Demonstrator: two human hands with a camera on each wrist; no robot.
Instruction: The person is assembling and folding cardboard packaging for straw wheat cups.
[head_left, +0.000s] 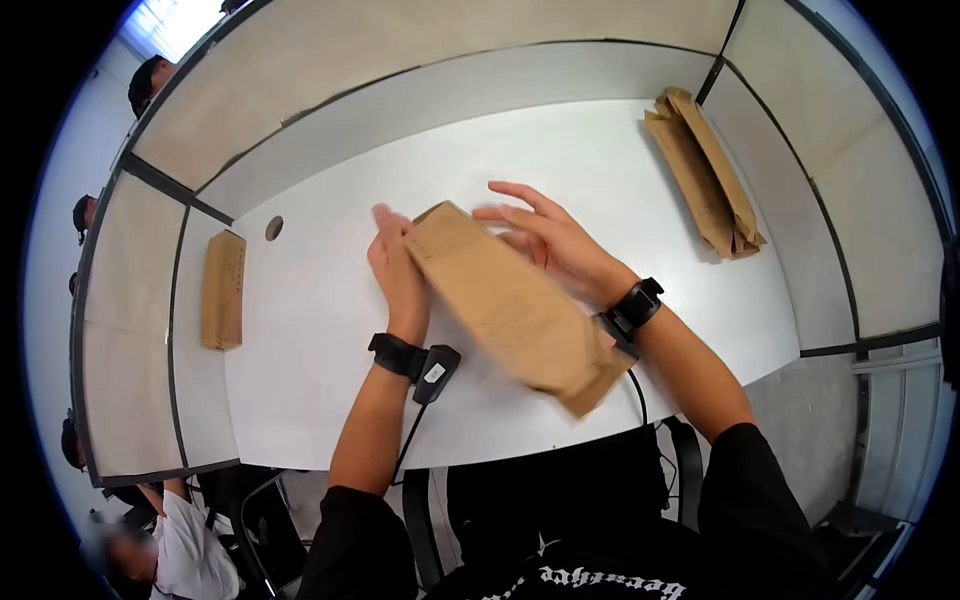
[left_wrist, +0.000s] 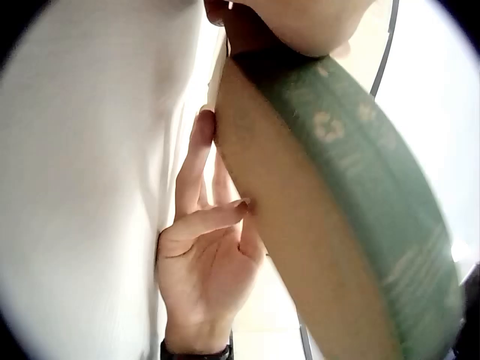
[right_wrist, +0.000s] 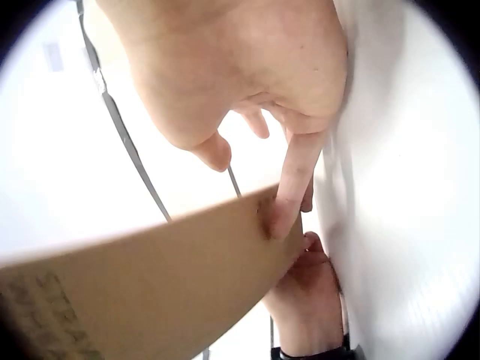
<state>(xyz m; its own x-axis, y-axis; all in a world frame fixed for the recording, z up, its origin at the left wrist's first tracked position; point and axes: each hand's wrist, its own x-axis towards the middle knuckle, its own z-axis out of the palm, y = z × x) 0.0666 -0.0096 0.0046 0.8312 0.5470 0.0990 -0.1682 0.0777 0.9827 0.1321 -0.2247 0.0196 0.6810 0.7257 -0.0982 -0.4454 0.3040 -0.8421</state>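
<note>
A long brown cardboard box is tilted over the white table, blurred, with a flap sticking out at its near end. My left hand holds its far left end, its fingers partly hidden behind the box. The left wrist view shows a green printed side with pale symbols. Beside the box's right side is my right hand, its fingers spread and mostly straight. In the right wrist view, one finger of it touches the box near the end, and dark print shows on the brown side.
At the table's left edge stands another brown box. Folded brown cardboard pieces lie at the back right. Low partition walls enclose the white table. A cable runs from the left wrist device. Another person sits at lower left.
</note>
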